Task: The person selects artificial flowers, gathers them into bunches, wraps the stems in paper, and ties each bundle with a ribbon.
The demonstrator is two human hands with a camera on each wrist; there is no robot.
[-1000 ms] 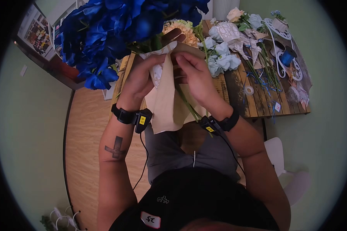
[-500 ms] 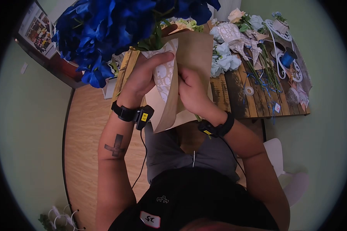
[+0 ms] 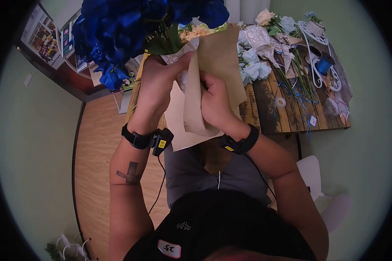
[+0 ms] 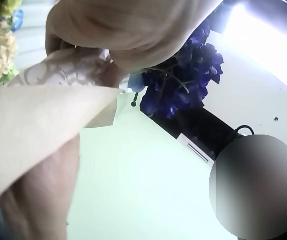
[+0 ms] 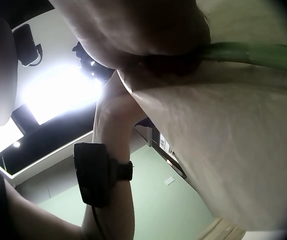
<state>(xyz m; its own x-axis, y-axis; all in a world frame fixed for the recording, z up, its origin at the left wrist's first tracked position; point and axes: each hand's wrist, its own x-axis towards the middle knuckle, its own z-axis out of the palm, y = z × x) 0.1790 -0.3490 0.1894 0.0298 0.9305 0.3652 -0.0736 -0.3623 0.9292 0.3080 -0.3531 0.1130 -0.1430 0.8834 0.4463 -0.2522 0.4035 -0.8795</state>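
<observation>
A bouquet of deep blue artificial flowers (image 3: 122, 39) fills the upper left of the head view, its lower part inside tan wrapping paper (image 3: 217, 50). My left hand (image 3: 159, 82) grips the wrap just below the blooms, its thumb pressed over the folded paper edge; its other fingers are mostly hidden. The wrap's white patterned side (image 4: 58, 70) shows beneath that hand in the left wrist view. Lower down, my right hand (image 3: 217, 102) curls around the bouquet's stems inside the paper. A green stem (image 5: 253, 54) runs out from its grip in the right wrist view.
Across the wooden table (image 3: 272, 117) lie pale blue flowers (image 3: 255, 67), a wrapped bunch (image 3: 261, 39), a tape roll (image 3: 281, 102) and a blue ribbon spool (image 3: 324, 65). A white chair (image 3: 310, 174) stands at the right, below the table.
My right hand has moved down from the paper's upper edge and now holds the stems. The wrap has turned over and spread to the right, and the blue blooms have shifted slightly.
</observation>
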